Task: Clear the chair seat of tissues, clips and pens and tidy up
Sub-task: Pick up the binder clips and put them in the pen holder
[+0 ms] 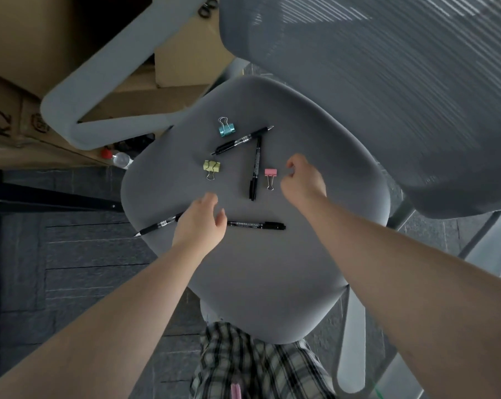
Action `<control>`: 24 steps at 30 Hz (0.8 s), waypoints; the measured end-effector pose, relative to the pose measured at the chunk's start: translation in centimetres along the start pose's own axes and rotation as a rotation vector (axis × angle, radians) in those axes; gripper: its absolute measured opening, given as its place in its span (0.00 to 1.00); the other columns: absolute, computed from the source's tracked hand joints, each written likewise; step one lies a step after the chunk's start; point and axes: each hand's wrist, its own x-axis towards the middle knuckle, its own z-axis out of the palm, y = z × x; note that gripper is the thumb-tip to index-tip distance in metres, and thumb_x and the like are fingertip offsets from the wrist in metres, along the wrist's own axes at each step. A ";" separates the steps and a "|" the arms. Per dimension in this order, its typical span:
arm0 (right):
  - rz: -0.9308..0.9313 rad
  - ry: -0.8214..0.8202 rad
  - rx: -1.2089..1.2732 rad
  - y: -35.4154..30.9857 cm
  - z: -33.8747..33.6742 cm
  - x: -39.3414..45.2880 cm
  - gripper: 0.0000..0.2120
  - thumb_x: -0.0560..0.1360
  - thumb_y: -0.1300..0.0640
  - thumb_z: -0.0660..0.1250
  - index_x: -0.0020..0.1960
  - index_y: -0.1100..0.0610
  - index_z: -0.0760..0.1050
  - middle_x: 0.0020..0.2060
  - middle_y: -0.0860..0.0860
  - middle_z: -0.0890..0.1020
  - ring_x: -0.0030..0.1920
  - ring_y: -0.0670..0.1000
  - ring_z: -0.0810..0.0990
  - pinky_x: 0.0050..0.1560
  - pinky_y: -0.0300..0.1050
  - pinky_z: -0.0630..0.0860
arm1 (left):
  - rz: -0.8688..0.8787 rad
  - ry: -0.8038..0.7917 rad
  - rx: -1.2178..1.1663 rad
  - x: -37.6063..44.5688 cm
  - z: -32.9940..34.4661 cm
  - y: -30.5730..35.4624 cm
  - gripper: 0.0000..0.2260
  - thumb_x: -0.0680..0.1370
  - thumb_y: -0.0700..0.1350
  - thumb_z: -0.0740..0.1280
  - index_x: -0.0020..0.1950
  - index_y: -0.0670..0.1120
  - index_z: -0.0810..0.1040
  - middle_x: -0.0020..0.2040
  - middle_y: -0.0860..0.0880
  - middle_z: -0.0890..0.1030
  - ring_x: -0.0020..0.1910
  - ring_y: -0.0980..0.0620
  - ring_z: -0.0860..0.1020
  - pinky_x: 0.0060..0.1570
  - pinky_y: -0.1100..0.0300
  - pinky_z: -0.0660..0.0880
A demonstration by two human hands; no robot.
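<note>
Reaching over the chair seat, the left hand, fingers spread and empty, covers 1 pen near the seat's front-left edge; a nudge could roll it off. The right hand, curled with contents hidden, hovers beside the pink clip.

Pens (black) — clips — on seat

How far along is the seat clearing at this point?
Done: no tissues show on the chair seat. In hand: nothing clearly; the left hand hovers open over a pen, and the right hand is curled beside the pink clip. Left: the teal clip, yellow clip, pink clip and four pens or markers all lie on the seat.
</note>
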 end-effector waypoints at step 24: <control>-0.071 0.064 -0.246 -1.2 5.4 2.1 0.09 0.78 0.61 0.58 0.56 0.64 0.70 0.53 0.62 0.78 0.50 0.64 0.77 0.39 0.47 0.65 | -0.034 0.057 0.020 8.6 -1.5 0.4 0.13 0.79 0.46 0.61 0.60 0.42 0.68 0.54 0.37 0.74 0.49 0.35 0.76 0.41 0.52 0.68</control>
